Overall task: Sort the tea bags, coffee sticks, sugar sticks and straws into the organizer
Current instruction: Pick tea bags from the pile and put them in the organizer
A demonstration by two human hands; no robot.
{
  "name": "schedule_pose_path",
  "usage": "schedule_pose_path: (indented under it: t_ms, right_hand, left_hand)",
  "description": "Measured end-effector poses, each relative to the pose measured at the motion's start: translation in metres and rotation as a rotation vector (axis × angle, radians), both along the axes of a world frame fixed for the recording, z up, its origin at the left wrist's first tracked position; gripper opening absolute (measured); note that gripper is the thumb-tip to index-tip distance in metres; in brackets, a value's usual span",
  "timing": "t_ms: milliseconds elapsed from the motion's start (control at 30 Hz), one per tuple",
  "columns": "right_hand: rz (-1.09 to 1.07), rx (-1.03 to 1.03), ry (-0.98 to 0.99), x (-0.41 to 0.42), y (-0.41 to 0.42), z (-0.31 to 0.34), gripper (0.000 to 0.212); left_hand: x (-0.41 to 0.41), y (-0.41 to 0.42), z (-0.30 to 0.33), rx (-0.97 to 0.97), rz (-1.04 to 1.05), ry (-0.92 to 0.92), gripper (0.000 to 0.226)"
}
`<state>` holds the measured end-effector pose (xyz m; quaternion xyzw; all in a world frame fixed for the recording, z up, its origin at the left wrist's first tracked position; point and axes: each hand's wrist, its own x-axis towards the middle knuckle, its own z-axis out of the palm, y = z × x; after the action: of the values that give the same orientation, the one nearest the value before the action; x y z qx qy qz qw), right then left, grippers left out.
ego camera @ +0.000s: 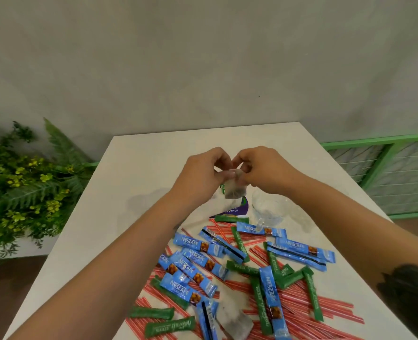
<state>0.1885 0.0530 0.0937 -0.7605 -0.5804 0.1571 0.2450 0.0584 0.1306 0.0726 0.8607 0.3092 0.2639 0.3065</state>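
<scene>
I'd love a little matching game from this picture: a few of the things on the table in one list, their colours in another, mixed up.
Things:
1. coffee sticks
2. sugar sticks
3. straws
4. tea bag held up by the left hand and right hand

Colours:
A. red and white stripes
B. pale, see-through paper with dark contents
C. blue
D. green

Pairs: 1-C, 2-D, 3-A, 4-B

both hands (230, 173) raised together, fingers (221, 176) pinching.
</scene>
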Motion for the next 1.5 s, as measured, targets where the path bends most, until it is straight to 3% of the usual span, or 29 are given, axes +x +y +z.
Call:
schedule_pose_path:
  t_ms: [100, 200, 400, 700, 1133, 1367, 1500]
  right_hand:
    - [-0.027, 0.008, -0.005, 0.015, 0.013, 0.001, 0.025]
    - [-0.034, 0.022, 0.006, 0.03, 0.024, -0.001, 0.023]
    - [-0.04, 0.068, 0.029, 0.049, 0.041, -0.012, 0.019]
    - [0.006, 0.066, 0.105, 0.055, 0.048, -0.018, 0.018]
    - [0.036, 0.025, 0.106, 0.051, 0.056, -0.043, 0.018]
    - [0.082, -0.114, -0.022, 0.04, 0.057, -0.053, 0.02]
    - [0.15, -0.201, -0.108, 0.039, 0.058, -0.054, 0.01]
  left_hand:
    - [0.009, 0.022, -0.001, 0.005, 0.082, 0.048, 0.007]
    - [0.018, 0.043, -0.011, 0.053, 0.122, 0.24, 0.005]
    - [0.045, 0.056, -0.038, 0.118, 0.08, 0.583, 0.02]
    - [0.065, 0.057, -0.051, 0.254, 0.06, 0.87, 0.039]
    - [0.072, 0.079, -0.051, 0.276, 0.058, 0.833, 0.02]
    - [0.068, 0.083, -0.051, 0.219, 0.022, 0.79, 0.015]
    - [0.065, 0.085, -0.052, 0.219, 0.012, 0.772, 0.014]
